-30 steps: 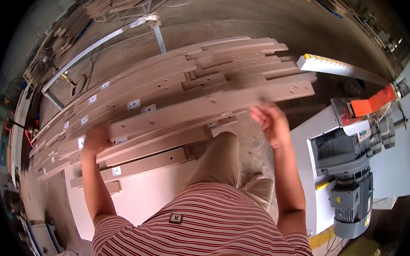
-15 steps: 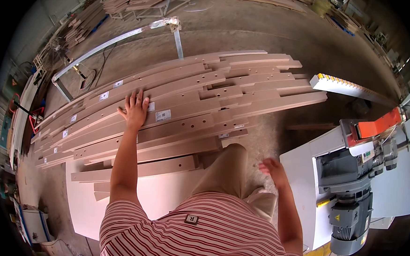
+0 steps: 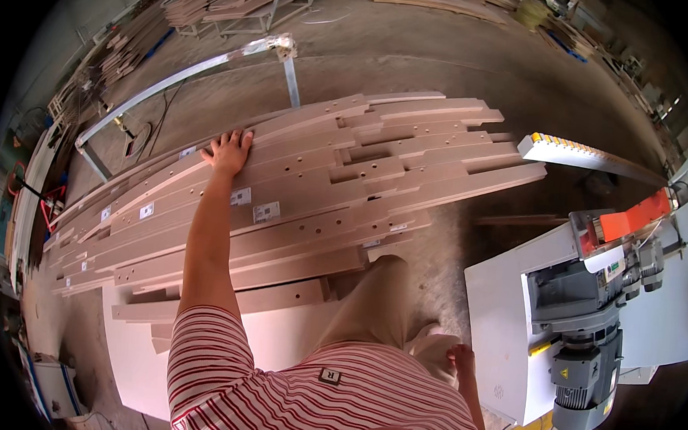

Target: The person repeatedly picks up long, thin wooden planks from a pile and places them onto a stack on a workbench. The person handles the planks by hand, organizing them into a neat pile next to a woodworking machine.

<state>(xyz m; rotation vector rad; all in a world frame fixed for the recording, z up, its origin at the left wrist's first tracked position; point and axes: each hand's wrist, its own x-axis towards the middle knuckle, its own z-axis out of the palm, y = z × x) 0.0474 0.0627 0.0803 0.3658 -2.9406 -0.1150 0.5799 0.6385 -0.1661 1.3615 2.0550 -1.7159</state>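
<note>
Many long brown boards [image 3: 304, 227], some with round holes and white labels, lie side by side and overlapping in a wide pile before me, their ends staggered at the right. My left hand [image 3: 230, 152] rests on the far part of the pile, fingers spread, the tips near the edge of a board [image 3: 294, 124]. It presses on the wood and grips nothing. Low at my right side hangs my right hand [image 3: 462, 358], beside my leg. Its fingers are loosely bent, and I see nothing in them.
At the right stands a white machine [image 3: 504, 304] with a grey motor [image 3: 586, 380] and an orange guard [image 3: 635, 215]. A pale beam with a yellow toothed strip [image 3: 592, 153] reaches toward the boards. Behind the pile is a metal frame [image 3: 187, 67]; further off lie stacked boards [image 3: 239, 0].
My left hand has slid across the boards to a farther one. My right hand has dropped back and down toward my side. The view has shifted slightly.
</note>
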